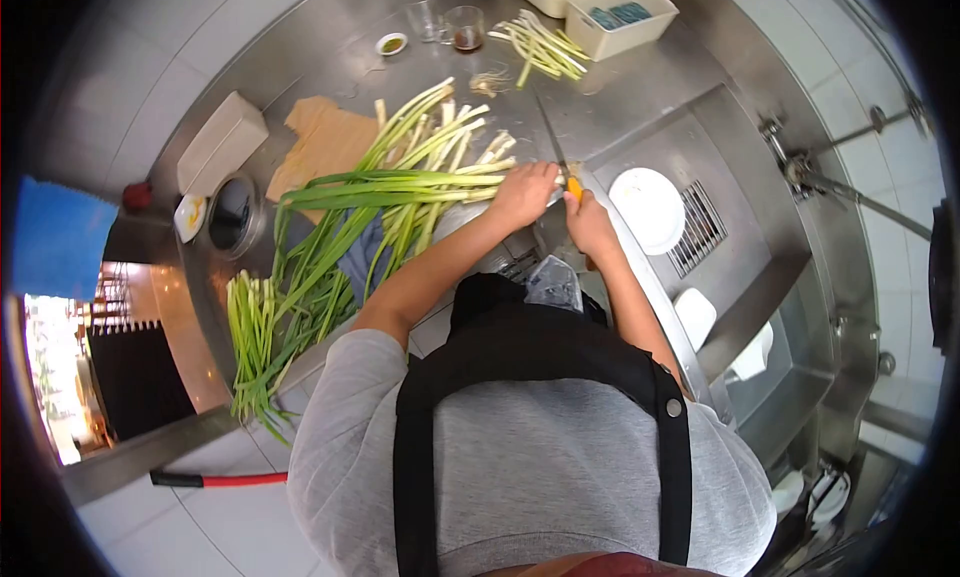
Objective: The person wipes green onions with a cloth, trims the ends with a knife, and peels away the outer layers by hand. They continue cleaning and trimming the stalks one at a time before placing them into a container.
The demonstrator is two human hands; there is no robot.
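My left hand (524, 193) is closed around the pale ends of a few long green onions (400, 185), whose leaves stretch away to the left. In my right hand (591, 225) is a knife (551, 133) with an orange handle; its narrow blade points away from me, just right of the onion ends. Both hands are close together at the sink's near left edge. Behind and below the held stalks lies a large heap of green onions (300, 287), partly over a bluish cloth (362, 252).
Trimmed pale stalks (545, 47) lie at the back beside a white bin (621, 19). A glass mug (464, 29) and a small sauce dish (391, 44) stand nearby. Brown cardboard (320, 142) is at left. The sink at right holds a white plate (647, 211) beside a drain grate (699, 229).
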